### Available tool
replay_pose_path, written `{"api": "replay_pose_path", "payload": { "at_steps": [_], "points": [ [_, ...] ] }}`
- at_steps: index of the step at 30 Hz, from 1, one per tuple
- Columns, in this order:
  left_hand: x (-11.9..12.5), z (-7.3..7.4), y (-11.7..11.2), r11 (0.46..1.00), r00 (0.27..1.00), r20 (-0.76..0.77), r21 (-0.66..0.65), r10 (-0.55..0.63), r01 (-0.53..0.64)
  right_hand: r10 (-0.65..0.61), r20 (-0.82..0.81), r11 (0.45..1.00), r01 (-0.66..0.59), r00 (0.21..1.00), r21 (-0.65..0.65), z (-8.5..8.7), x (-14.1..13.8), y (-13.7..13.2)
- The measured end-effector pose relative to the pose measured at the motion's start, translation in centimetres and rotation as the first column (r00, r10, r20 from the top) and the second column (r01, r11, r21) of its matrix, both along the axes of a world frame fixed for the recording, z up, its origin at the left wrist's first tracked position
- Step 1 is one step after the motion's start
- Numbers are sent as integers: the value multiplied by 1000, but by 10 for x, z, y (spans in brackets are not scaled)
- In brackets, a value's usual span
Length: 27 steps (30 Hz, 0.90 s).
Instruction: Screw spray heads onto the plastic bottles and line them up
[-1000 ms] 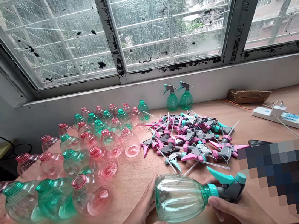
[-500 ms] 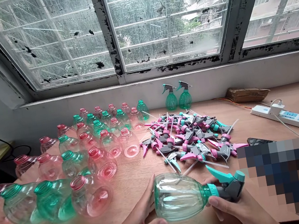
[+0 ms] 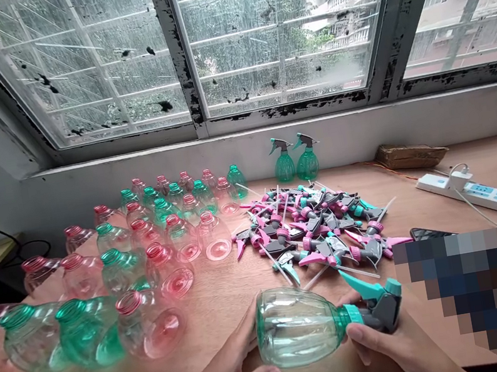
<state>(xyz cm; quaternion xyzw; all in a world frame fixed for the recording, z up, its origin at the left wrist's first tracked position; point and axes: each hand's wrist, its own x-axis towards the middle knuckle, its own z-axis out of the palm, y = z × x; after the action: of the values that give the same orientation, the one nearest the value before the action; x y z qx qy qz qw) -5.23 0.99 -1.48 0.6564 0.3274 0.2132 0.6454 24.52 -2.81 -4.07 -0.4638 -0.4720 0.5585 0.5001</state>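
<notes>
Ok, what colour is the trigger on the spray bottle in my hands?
The trigger is turquoise; it shows best in the head view.

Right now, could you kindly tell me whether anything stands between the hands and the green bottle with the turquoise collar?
Nothing visible does. The left hand is at the base of the green bottle, and the right hand holds its collar. The pile of sprayer heads lies beyond it.
</notes>
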Motion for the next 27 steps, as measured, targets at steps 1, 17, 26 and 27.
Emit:
{"api": "replay_pose_path", "payload": {
  "at_steps": [1,17,26,27],
  "points": [
    [0,0,0,1000,1000,-27,25,5,-4,1,0,1000,-1,1000,5,0,0,0],
    [-2,-2,-1,1000,1000,7,8,13,-13,-10,9,1000,10,1000,18,5,-2,1],
    [-2,-1,-1,1000,997,75,-1,24,-24,2,7,1000,-2,1000,0,1,-3,-2],
    [-3,-1,-1,1000,996,88,-20,24,-22,17,-5,1000,-17,1000,-17,-1,-3,-3]
  ]
}}
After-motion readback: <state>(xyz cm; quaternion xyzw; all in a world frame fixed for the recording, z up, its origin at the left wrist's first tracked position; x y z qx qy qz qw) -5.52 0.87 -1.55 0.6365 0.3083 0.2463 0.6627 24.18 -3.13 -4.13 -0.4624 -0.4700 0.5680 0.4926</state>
